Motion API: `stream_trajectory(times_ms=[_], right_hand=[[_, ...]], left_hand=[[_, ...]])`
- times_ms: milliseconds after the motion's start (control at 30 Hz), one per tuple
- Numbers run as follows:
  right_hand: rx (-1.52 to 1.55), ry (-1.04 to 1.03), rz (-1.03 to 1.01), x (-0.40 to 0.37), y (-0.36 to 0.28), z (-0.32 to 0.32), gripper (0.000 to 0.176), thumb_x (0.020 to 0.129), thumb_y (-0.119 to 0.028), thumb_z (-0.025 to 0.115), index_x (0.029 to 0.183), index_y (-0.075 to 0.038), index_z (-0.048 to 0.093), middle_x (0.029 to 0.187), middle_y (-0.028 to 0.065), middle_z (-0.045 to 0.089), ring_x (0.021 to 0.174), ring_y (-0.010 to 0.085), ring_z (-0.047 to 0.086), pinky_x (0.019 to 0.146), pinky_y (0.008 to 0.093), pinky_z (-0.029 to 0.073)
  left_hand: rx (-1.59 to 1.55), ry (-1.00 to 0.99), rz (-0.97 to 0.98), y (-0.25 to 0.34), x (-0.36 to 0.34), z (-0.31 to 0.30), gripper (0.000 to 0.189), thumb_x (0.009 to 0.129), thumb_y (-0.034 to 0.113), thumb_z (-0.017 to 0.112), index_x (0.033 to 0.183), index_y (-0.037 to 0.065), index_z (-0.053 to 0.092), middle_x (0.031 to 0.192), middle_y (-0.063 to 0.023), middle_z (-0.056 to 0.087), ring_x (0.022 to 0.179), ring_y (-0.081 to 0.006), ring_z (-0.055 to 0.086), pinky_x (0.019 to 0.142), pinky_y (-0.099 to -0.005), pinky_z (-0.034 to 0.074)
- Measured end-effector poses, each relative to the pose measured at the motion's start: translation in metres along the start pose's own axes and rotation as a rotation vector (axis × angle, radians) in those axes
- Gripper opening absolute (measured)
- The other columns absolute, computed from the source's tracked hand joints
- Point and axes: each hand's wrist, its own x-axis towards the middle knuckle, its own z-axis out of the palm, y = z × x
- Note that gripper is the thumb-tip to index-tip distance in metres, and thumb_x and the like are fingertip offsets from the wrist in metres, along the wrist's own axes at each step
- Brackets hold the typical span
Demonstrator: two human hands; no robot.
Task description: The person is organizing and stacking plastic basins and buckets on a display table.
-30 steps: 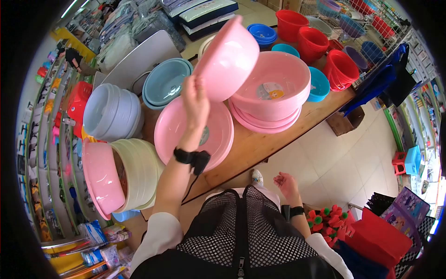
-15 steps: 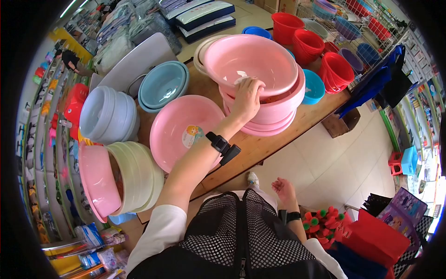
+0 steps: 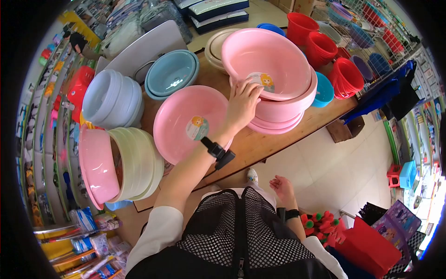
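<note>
My left hand (image 3: 244, 103) grips the near left rim of the top pink basin (image 3: 288, 69), fingers bent over the edge. A round sticker shows inside this basin, which sits tilted on a stack of pink basins (image 3: 283, 110). Left of the stack, another pink basin (image 3: 174, 111) with a similar sticker lies partly behind my left wrist. My right hand (image 3: 282, 188) hangs low beside my body over the floor, its fingers loosely bent and apart, holding nothing.
The wooden table (image 3: 241, 156) also bears blue-grey basins (image 3: 111, 100), pale green basins (image 3: 139, 162), blue basins (image 3: 172, 72) and red buckets (image 3: 346, 76). A cardboard box (image 3: 346, 129) stands on the floor. Red bags (image 3: 371, 246) are at lower right. A person (image 3: 78, 43) is far off at left.
The top pink basin has shifted and tipped, so its inside sticker now shows more fully. My left hand has moved along to its left rim. The view has shifted slightly.
</note>
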Motion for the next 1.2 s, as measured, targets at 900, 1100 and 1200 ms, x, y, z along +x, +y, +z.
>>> stream_trajectory(times_ms=[900, 1100, 1200], right_hand=[[-0.032, 0.021, 0.011, 0.001, 0.011, 0.000, 0.014, 0.097, -0.016, 0.061, 0.104, -0.003, 0.061, 0.085, 0.0110, 0.068, 0.086, 0.0287, 0.068, 0.083, 0.0407, 0.056], [-0.107, -0.014, 0.054, 0.012, 0.005, 0.020, 0.015, 0.097, -0.015, 0.060, 0.105, -0.002, 0.061, 0.084, 0.0109, 0.067, 0.086, 0.0290, 0.068, 0.082, 0.0409, 0.056], [-0.141, -0.021, 0.057, 0.015, 0.000, 0.031, 0.015, 0.097, -0.015, 0.060, 0.106, -0.002, 0.061, 0.084, 0.0107, 0.066, 0.086, 0.0290, 0.067, 0.082, 0.0409, 0.056]], left_hand=[[-0.203, -0.486, -0.532, -0.051, -0.288, -0.101, 0.031, 0.090, 0.016, 0.072, 0.116, 0.002, 0.063, 0.113, -0.0175, 0.064, 0.107, -0.0381, 0.059, 0.094, -0.0471, 0.047], [-0.014, -0.335, -0.497, -0.031, -0.306, -0.092, 0.030, 0.084, 0.010, 0.071, 0.113, 0.003, 0.063, 0.111, -0.0140, 0.063, 0.106, -0.0367, 0.057, 0.096, -0.0486, 0.044], [-0.005, -0.369, -0.482, -0.031, -0.305, -0.092, 0.031, 0.087, 0.008, 0.066, 0.116, 0.001, 0.061, 0.111, -0.0161, 0.061, 0.109, -0.0389, 0.056, 0.096, -0.0491, 0.044]])
